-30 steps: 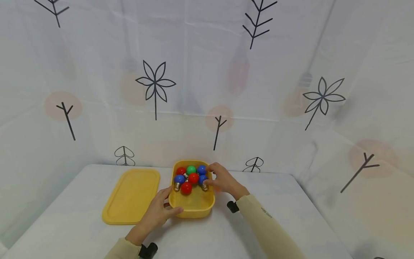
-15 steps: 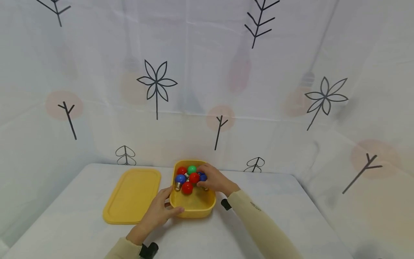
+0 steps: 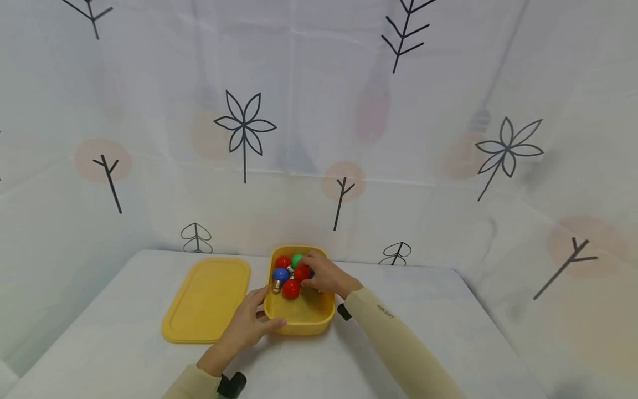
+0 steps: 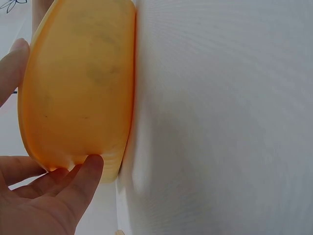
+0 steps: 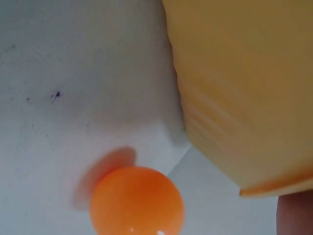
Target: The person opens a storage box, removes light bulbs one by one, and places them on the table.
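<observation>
A yellow plastic box sits on the white table, holding several coloured toy light bulbs with metal screw bases. My left hand grips its near left corner, thumb along the front, fingers against the side wall. Inside the box my right hand reaches over the bulbs, its thumb and fingers curled round a red light bulb. Close by lie a green bulb, a blue bulb and another red bulb. Another blue bulb is mostly hidden under the right hand.
A flat yellow lid lies left of the box. In the right wrist view an orange ball-like piece rests on the table beside the box wall. Behind the table hangs a white cloth with plant drawings.
My right hand has moved left inside the box, from the blue bulbs at the right wall to the red bulb in the middle. The left hand stays on the box.
</observation>
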A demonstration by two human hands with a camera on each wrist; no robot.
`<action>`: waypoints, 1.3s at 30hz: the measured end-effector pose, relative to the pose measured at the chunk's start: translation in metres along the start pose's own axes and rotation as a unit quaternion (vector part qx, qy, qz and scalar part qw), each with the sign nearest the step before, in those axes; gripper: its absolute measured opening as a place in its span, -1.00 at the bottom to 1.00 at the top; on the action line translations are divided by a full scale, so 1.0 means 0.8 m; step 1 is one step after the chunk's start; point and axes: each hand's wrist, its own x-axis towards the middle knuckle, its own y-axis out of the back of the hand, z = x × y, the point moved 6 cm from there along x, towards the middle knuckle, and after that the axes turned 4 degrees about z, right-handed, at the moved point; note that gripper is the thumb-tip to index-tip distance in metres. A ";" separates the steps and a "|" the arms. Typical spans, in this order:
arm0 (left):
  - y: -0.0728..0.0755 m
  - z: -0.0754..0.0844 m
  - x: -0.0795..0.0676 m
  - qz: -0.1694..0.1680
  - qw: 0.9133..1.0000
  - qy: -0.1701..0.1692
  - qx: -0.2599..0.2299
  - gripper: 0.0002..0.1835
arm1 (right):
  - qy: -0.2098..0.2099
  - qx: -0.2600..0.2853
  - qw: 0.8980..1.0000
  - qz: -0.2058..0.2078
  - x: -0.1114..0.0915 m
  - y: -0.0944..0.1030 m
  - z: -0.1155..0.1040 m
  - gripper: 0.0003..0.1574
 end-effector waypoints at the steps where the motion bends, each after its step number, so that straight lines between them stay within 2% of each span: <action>1: 0.000 0.000 0.000 0.000 1.000 -0.001 0.002 -0.06 | 0.000 0.001 1.000 -0.001 0.001 -0.002 0.000 -0.44; 11: 0.000 0.001 0.000 0.000 1.000 0.000 -0.005 -0.06 | 0.024 -0.029 0.999 0.007 0.007 -0.004 -0.005 -0.49; 26: -0.002 0.000 0.001 -0.002 1.000 0.005 -0.003 -0.06 | 0.032 -0.015 0.999 0.013 0.007 -0.003 0.000 -0.54; 30: -0.001 -0.001 0.000 -0.001 1.000 0.004 -0.005 -0.05 | 0.029 -0.009 0.999 0.018 0.002 0.002 -0.001 -0.54; 39: 0.000 0.000 -0.002 -0.002 1.000 -0.001 0.001 -0.05 | 0.041 0.020 0.997 0.058 -0.014 0.024 -0.003 -0.57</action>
